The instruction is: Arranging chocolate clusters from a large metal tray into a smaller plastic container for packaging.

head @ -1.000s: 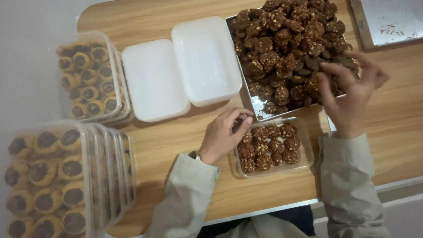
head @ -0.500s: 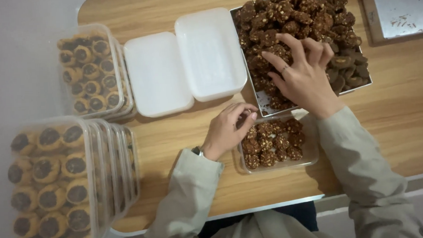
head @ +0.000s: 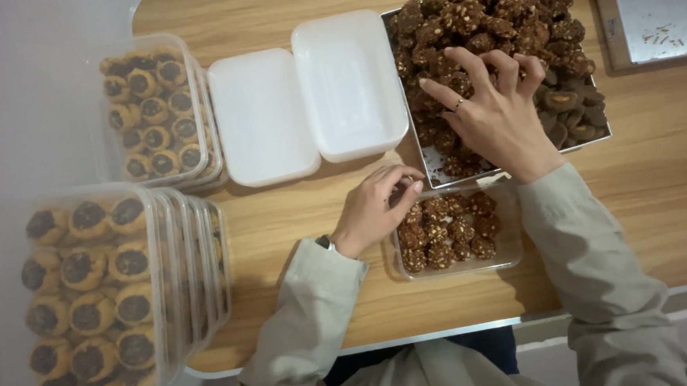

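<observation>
the right hand lies spread over the heap of dark nut-crusted cookies in the metal tray, fingers pressing down into the pile; whether a cookie is already caught under them i cannot tell. the left hand is at the near-left corner of the small clear plastic container, fingertips pinched together over a cookie there, seemingly setting it into place. that container sits on the wooden table, just in front of the tray, and holds about 3 rows of cookies, with bare room along its right side, so it looks partly filled. on the left stand 2 stacks of clear tubs packed with round chocolate-centred cookies. 2 white lids lie side by side between those stacks and the tray. the tray remains heaped, so plenty seems left to pack.
</observation>
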